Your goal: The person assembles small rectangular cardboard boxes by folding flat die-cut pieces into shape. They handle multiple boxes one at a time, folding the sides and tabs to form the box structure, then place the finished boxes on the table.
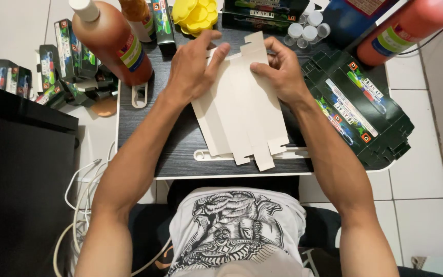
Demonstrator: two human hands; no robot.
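A small dark wood-grain tabletop [180,138] bears two tall orange-brown plastic bottles [111,41] at its far left corner, a yellow flower-shaped plastic piece [197,15] at the far edge, and a cluster of small clear round-capped vials [306,32] beside it. A stack of flat dark green printed carton blanks [357,105] lies on the table's right end, hanging over white floor tiles [426,169]. Folded small dark green boxes [62,66] are heaped left of the table, and white cables [80,200] trail on the floor below.
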